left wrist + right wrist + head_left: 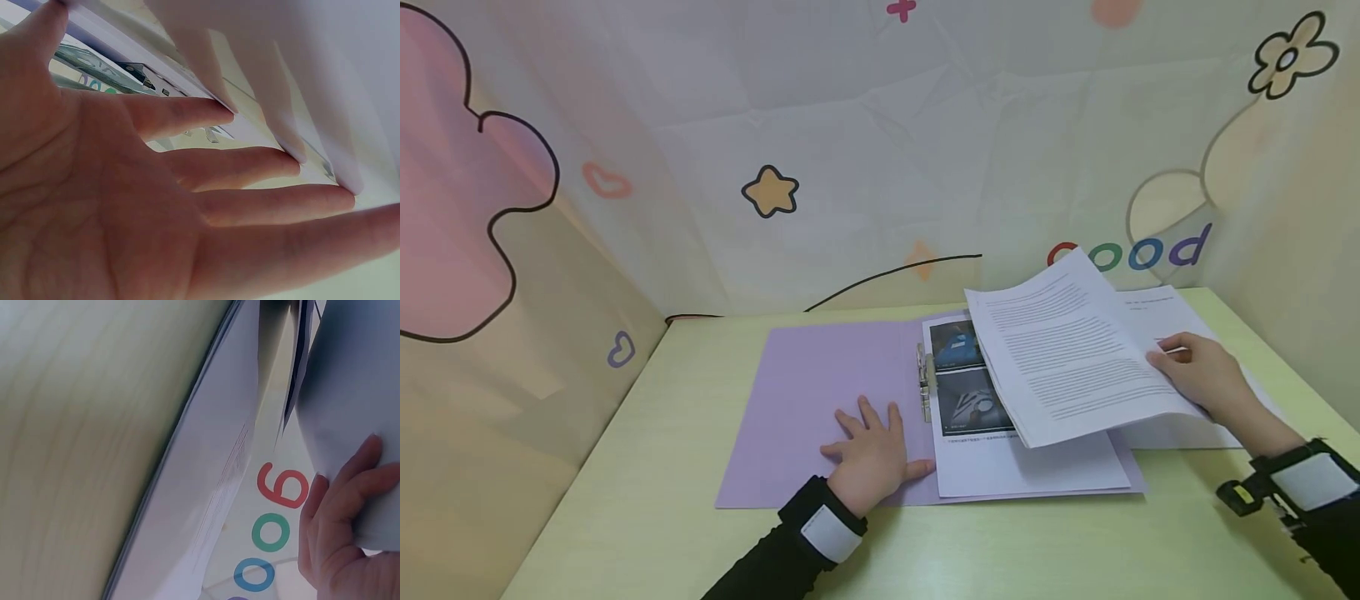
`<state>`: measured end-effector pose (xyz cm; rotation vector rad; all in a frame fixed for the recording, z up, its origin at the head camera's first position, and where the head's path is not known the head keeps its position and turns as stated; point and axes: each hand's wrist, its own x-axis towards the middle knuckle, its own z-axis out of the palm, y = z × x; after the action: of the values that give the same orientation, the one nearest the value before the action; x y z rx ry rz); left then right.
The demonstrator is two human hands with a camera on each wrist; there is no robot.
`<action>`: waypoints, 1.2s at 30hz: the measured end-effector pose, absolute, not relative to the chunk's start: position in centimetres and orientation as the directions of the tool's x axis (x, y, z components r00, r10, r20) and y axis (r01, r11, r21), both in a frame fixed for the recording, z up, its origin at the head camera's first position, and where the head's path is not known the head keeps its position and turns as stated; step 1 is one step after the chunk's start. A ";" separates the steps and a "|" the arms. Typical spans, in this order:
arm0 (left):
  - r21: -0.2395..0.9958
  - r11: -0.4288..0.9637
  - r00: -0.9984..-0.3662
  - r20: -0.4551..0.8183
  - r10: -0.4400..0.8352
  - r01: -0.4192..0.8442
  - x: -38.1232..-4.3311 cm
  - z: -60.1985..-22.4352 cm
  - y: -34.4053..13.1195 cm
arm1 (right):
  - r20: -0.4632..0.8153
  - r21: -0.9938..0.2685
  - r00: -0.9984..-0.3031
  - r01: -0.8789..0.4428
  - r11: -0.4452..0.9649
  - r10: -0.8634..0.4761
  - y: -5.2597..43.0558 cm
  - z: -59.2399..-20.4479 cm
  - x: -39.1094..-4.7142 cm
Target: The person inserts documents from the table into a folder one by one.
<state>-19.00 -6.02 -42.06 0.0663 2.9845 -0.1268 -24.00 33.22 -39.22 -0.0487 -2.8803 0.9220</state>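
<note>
Table (640,467) with a purple folder (820,367) spread open; the paper handling looks about midway.
Taking the folder's middle as the dial: a text sheaf (1067,358) at two o'clock is raised, not laid down; a picture page (1037,471) already lies inside at three; more paper (1180,433) waits farther out at three. The right hand (1210,379), at three, pinches the sheaf's edge; the left (872,454), at eight, rests splayed on the cover, gripping nothing. Whether the central metal clip (923,383) is fastened, I cannot tell.

The left hand (872,458) spreads straight fingers; the right hand (1212,379) pinches, fingers bent.
</note>
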 end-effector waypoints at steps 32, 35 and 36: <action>-0.065 0.997 -0.988 -0.153 0.025 0.036 -18.9 -42.0 -5.9 | 0.088 -0.598 -0.996 -0.044 0.800 0.011 28.9 -39.8 -23.7; -0.061 0.997 -0.988 -0.154 0.028 0.038 -18.9 -42.0 -6.0 | 0.092 -0.602 -0.996 -0.053 0.797 0.003 28.7 -39.9 -23.7; -0.061 0.997 -0.988 -0.154 0.028 0.038 -18.9 -42.0 -6.0 | 0.090 -0.605 -0.996 -0.053 0.794 0.001 28.6 -39.9 -23.6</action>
<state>-18.88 -5.99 -42.03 0.0498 2.9859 -0.0960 -23.63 28.57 -39.93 0.0423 -2.8945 0.9802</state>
